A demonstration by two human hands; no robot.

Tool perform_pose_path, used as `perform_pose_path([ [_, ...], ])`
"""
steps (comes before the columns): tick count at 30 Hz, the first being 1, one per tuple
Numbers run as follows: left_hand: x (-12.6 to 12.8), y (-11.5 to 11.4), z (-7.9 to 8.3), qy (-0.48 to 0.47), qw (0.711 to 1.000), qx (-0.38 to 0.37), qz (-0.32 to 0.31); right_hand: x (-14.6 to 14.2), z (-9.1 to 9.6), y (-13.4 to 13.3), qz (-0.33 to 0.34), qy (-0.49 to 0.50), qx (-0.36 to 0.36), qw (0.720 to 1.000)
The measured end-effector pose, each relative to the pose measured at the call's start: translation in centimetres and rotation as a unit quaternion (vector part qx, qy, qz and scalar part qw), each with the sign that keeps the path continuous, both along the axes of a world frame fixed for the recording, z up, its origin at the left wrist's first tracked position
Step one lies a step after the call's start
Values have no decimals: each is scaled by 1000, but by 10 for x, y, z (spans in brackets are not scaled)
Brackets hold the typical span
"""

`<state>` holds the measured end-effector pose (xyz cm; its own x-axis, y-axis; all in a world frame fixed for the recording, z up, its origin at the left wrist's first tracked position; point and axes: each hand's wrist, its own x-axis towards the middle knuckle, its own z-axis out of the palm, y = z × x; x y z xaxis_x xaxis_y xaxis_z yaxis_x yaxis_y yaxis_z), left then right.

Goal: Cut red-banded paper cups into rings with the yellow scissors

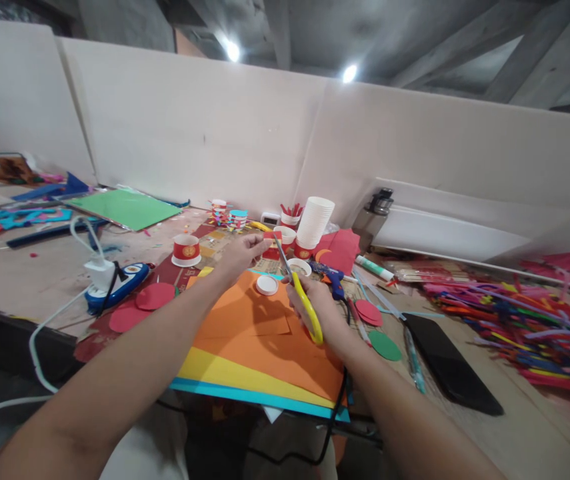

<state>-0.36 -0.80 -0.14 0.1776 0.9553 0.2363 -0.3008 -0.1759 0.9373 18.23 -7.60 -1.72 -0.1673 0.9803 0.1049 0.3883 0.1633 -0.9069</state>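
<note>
My right hand (322, 313) is closed round the yellow handles of a pair of scissors (301, 293). The blades point up and away toward a small red piece of paper (271, 245). My left hand (241, 255) pinches that red piece at its left edge, fingers closed on it. Both hands hover above a stack of orange, yellow and blue paper sheets (259, 347). A white round lid (267, 285) lies on the orange sheet just below the blades.
A stack of white cups (315, 222), red paper cups (186, 250), a blue glue gun (332, 277), red and green paper circles (385, 345), a black phone (452, 363), a pile of coloured pipe cleaners (525, 327), a power strip with charger (112, 280) and a green sheet (127, 208) surround the work area.
</note>
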Motion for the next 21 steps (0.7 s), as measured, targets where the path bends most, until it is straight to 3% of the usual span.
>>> perform_pose_path([
  [3, 2, -2, -2, 52, 998, 28, -2, -2, -1, -1, -20, 48, -68, 996],
  [8, -2, 2, -2, 92, 995, 35, 19, -1, 12, -7, 43, 98, -91, 990],
  [16, -23, 19, 0, 55, 993, 45, 96, 6, 20, -12, 112, 75, -120, 984],
  [21, -34, 24, 1, 172, 979, 104, 44, 13, 31, -12, 100, 36, -106, 989],
])
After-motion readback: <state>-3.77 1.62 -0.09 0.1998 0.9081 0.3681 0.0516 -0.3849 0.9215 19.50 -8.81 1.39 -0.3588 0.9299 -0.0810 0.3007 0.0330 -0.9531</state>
